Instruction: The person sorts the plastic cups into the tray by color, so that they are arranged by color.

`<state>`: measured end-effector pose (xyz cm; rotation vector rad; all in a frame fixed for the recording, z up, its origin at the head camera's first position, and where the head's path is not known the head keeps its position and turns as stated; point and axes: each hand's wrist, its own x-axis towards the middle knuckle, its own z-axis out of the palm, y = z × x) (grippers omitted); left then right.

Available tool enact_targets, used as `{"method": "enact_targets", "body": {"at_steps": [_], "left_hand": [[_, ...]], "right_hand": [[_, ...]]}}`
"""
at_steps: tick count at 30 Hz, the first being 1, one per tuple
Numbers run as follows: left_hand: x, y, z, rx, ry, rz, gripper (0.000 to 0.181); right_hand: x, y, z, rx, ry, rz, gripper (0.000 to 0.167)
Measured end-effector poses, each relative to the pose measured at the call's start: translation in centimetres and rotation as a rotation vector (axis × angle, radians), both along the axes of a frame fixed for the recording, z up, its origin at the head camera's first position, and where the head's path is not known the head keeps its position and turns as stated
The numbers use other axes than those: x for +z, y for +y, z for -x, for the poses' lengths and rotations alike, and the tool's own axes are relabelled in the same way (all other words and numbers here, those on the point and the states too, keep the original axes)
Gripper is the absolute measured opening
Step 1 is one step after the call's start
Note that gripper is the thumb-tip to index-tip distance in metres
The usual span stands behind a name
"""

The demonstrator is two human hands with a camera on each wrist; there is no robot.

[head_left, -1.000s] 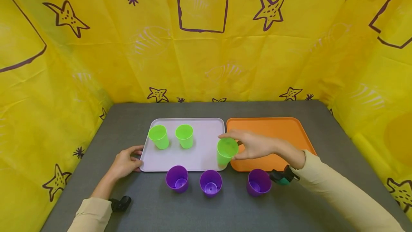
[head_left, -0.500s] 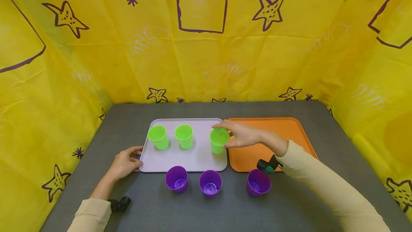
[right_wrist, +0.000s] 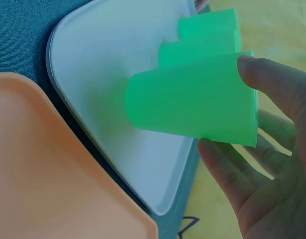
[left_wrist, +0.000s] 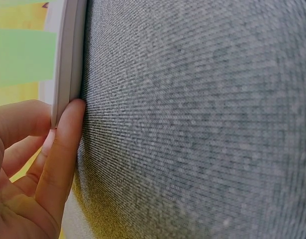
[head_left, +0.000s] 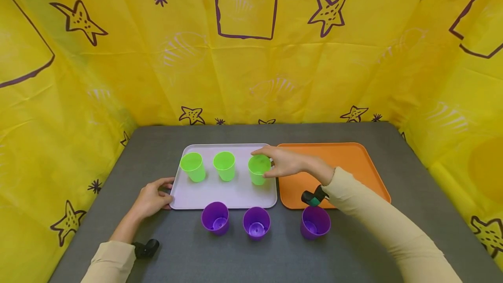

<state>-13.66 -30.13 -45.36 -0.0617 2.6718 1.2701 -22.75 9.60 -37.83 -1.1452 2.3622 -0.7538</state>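
My right hand [head_left: 286,161] grips a green cup [right_wrist: 187,99] near its rim, thumb on one side and fingers on the other. That cup is upright over the right part of the white tray [head_left: 224,198]; whether its base touches the tray I cannot tell. Two more green cups, the left one [head_left: 194,170] and the middle one [head_left: 225,169], stand in line with it on the tray. At the tray's left edge, my left hand [head_left: 152,198] pinches the rim between thumb and finger, as the left wrist view shows.
An orange tray [head_left: 334,174] lies right beside the white one. In front of the trays stand three purple cups: one at left [head_left: 215,218], one in the middle [head_left: 257,224] and one at right [head_left: 315,223]. Yellow patterned cloth [head_left: 243,77] walls the grey table [head_left: 196,261].
My right hand has carried the green cup leftward and slightly back, from the white tray's right front corner into line with the other two. The left hand has stayed at the tray's edge.
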Motion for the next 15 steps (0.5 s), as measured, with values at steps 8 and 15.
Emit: {"method": "enact_targets", "body": {"at_steps": [8, 15], "left_hand": [[0.1, -0.1, 0.0, -0.006, -0.010, 0.004, 0.059], [0.0, -0.1, 0.0, -0.005, -0.011, -0.003, 0.059]], "right_hand": [[-0.4, -0.7, 0.7, -0.012, -0.003, -0.026, 0.066], [-0.8, -1.0, 1.3, -0.015, 0.010, -0.047, 0.066]]}}
